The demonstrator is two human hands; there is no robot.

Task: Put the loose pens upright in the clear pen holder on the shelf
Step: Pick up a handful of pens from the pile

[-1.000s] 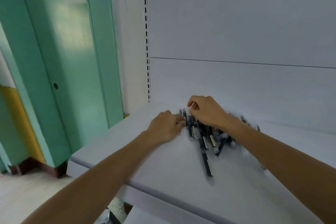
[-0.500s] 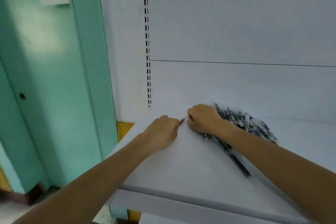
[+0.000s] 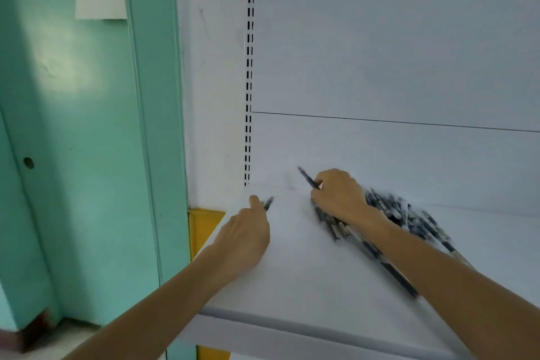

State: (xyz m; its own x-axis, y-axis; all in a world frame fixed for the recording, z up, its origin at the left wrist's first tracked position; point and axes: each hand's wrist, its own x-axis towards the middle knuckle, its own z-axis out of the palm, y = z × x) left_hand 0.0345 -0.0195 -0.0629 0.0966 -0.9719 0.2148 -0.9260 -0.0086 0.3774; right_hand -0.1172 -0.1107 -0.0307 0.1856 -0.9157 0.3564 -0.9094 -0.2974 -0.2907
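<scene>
Hardly anything looks done, as I judge it. The pile of pens (image 3: pixel 409 216) lies flat on the shelf (image 3: pixel 306 286), heaped toward its back edge, with one long pen (image 3: pixel 400 280) straggling out toward the front edge. Nothing stands upright anywhere I can see, and the clear pen holder is nowhere in view (off to one side, perhaps, but I can't say). So nearly the whole job is left: gather the pens, reach the holder, stand them in it.

My right hand (image 3: pixel 339 196) sits over the left end of the pile. Its thumb and forefinger are pressed together on a dark pen (image 3: pixel 306 177) whose free end points toward the shelf's back left corner. The other fingers curl down among the pens beneath, and I cannot tell whether they grip any.

My left hand (image 3: pixel 242 231) rests near the left edge, fingers curled under. A pen tip (image 3: pixel 268 203) pokes out past the thumb, so I take it to be holding one pen.
</scene>
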